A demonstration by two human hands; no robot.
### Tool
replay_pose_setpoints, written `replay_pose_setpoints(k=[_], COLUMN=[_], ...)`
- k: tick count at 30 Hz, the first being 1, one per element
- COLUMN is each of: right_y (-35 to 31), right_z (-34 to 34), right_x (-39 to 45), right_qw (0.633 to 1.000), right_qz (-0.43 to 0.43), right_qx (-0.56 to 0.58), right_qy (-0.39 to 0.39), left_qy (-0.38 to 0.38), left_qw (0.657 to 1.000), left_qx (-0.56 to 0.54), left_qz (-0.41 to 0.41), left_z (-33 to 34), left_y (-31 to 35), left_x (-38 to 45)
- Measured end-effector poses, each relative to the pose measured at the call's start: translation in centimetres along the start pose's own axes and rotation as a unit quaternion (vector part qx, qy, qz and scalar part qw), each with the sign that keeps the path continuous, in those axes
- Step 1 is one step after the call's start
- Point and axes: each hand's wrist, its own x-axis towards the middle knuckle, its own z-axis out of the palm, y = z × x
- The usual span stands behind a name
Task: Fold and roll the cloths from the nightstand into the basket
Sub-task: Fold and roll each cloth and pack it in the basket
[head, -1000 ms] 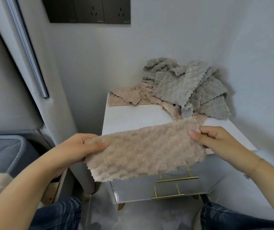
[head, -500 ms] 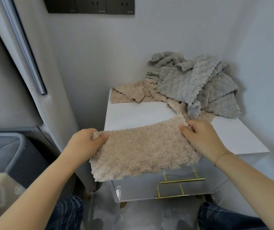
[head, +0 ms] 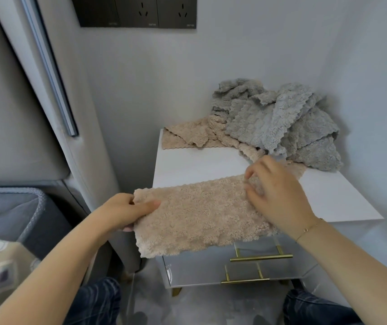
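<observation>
right hand [head: 279, 195] now curled over beige cloth [head: 197, 216]

The beige cloth [head: 199, 214] is pinched at its left end by the left hand [head: 126, 211] and gripped at its right end by the right hand [head: 279, 195].
</observation>
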Motion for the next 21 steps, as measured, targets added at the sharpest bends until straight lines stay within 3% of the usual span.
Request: replay_pose_setpoints(k=[3, 6, 10, 17, 21], right_y=[-0.2, 0.3, 0.4, 0.5, 0.2], right_z=[0.5, 0.7, -0.3, -1.5, -1.6], right_x=[-0.7, -1.2, -0.6, -0.2, -0.5], right_qw=[0.989, 0.98, 0.976, 0.971, 0.956], right_qz=[-0.08, -0.047, -0.021, 0.03, 0.07], right_qx=[0.046, 0.087, 0.109, 0.131, 0.193], right_qy=[-0.117, -0.174, -0.187, -0.196, -0.21], left_qy=[0.126, 0.196, 0.234, 0.262, 0.237], left_qw=[0.979, 0.963, 0.943, 0.885, 0.882], left_qx=[0.129, 0.052, -0.011, 0.223, 0.255], left_qz=[0.1, 0.177, 0.237, 0.315, 0.318], left_z=[0.4, 1.2, 0.9, 0.7, 2.1], left_y=[-0.8, -0.1, 3.3, 10.2, 14.2], left_x=[-0.8, -2.1, -1.6, 4.6, 7.6])
